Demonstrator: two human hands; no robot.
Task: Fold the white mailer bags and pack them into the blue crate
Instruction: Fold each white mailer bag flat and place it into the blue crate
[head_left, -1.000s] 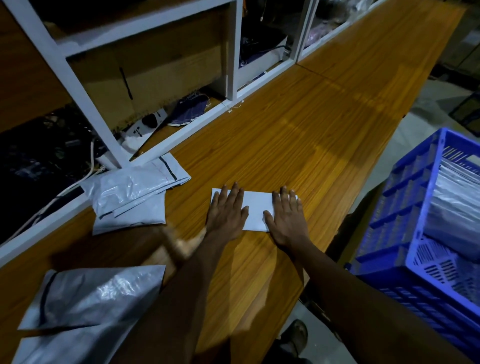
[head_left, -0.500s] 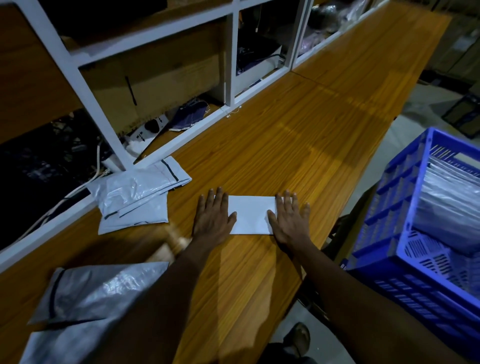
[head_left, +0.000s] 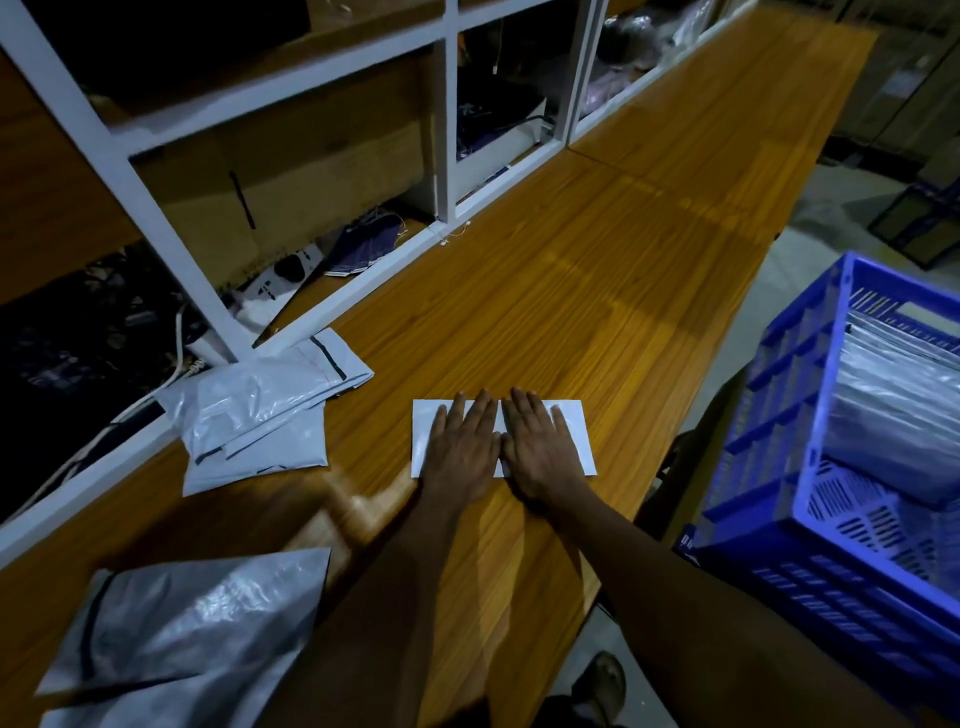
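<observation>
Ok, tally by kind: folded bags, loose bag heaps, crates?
Folded white plastic mailer bag, pressed flat by left hand and right hand: 1
Loose heaps of crinkled white plastic mailer bags: 2
Blue slatted plastic crate: 1
Total: 4

folded mailer bag white | crate blue | table probably orange-brown woodgrain

Looking like a dim packing and storage room rather than a home. Stretching far ahead as one long wooden workbench, backing onto white-framed shelving holding flat cardboard, a power strip and loose cables. Keeping heaps of white mailer bags on the bench top, and a blue crate of stacked bags standing just beside it. Showing bare concrete floor past the bench edge.
</observation>
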